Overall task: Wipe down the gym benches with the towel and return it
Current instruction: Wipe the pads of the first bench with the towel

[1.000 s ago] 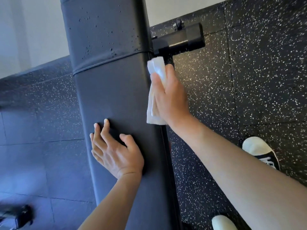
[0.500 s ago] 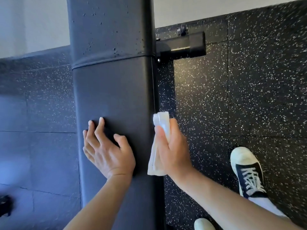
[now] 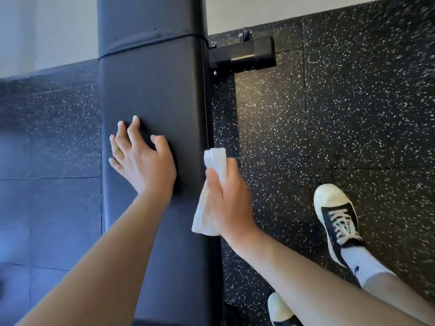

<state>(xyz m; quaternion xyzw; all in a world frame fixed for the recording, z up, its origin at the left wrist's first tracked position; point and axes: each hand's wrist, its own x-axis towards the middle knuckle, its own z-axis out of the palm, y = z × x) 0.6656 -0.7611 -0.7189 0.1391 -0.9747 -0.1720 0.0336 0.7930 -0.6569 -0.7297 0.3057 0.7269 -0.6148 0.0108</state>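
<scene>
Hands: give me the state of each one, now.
Left hand: open, flat on the bench, holding nothing.
Right hand: closed on the towel, against the bench's right edge.

floor (image 3: 353,128) — black speckled rubber tiles | wall (image 3: 47,27) — pale, plain

The table (image 3: 153,90), running down the centre of the frame, is plain matte black with no pattern, and its frame bracket (image 3: 244,56) at upper right of centre is glossy black. The towel (image 3: 209,208) is white; the floor (image 3: 353,125) is black rubber speckled with white flecks, bluish at left. The shoe (image 3: 336,217) at lower right is black with white laces and off-white toe cap; the wall (image 3: 47,27) at top is white.
</scene>
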